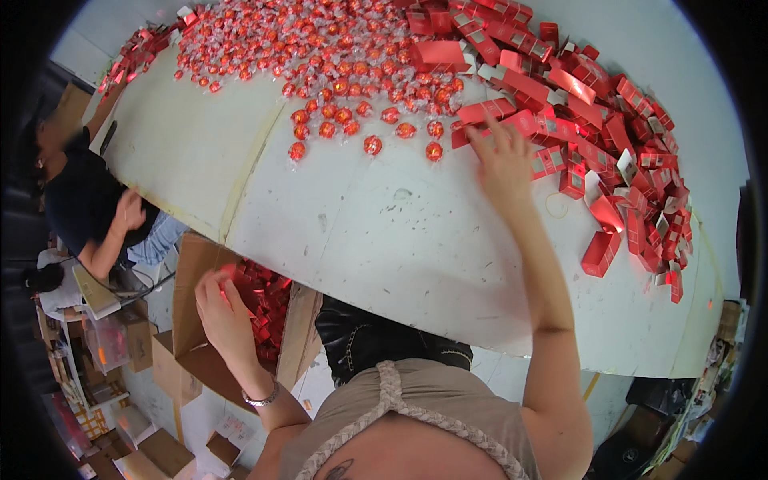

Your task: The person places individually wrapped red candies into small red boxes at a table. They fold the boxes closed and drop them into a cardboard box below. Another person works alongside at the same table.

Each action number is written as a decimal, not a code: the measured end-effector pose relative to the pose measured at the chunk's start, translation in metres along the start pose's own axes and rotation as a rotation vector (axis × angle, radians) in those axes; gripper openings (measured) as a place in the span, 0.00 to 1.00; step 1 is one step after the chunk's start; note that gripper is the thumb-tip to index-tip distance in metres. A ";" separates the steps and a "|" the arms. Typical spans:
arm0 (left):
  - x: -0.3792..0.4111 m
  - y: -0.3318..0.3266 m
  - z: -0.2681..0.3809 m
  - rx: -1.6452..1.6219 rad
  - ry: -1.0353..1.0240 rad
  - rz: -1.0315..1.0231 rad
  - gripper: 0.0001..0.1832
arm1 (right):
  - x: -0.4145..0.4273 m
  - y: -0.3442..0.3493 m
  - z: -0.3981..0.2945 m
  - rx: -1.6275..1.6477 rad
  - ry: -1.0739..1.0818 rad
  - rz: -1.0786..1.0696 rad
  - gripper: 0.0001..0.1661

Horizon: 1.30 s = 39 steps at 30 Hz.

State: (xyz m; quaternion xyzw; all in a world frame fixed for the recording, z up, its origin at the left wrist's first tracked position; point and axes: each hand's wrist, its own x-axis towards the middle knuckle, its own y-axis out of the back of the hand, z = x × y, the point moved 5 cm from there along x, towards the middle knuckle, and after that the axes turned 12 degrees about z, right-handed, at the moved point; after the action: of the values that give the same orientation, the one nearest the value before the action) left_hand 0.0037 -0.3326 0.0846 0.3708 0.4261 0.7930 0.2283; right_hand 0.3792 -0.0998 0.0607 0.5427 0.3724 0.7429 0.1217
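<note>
My left hand (pixel 225 318) is over an open cardboard box (pixel 195 282) beside the table, with its fingers curled. Red shows blurred at the fingertips; whether they hold a piece or it lies behind them I cannot tell. Inside that box is a heap of small red cartons (pixel 267 312). My right hand (pixel 505 165) reaches across the white tabletop (pixel 408 240) with fingers spread. Its fingertips are at a red carton (pixel 487 110) on the near left edge of a large pile of red cartons (pixel 591 135); contact is unclear.
Many red-wrapped round candies (pixel 342 66) in clear twisted film cover the far side of the table. Another person (pixel 90 192) works at the left edge. Cardboard boxes (pixel 159 453) stand on the floor, and a black bag (pixel 660 393) lies at lower right.
</note>
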 end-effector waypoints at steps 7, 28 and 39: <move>-0.030 -0.036 0.103 -0.575 -0.270 -0.293 0.17 | 0.020 0.010 0.029 0.145 -0.115 -0.082 0.19; -0.015 -0.105 0.149 -0.562 -0.247 -0.257 0.45 | 0.028 0.024 -0.073 0.885 -0.470 -0.181 0.17; -0.031 -0.131 0.161 -0.917 -0.255 -0.349 0.49 | 0.048 0.024 -0.094 1.207 -0.327 -0.194 0.28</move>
State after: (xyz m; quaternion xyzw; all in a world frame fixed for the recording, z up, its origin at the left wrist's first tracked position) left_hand 0.1548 -0.2021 0.0205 0.2495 0.0585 0.7971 0.5468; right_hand 0.2816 -0.1281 0.0986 0.5862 0.7499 0.2949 -0.0839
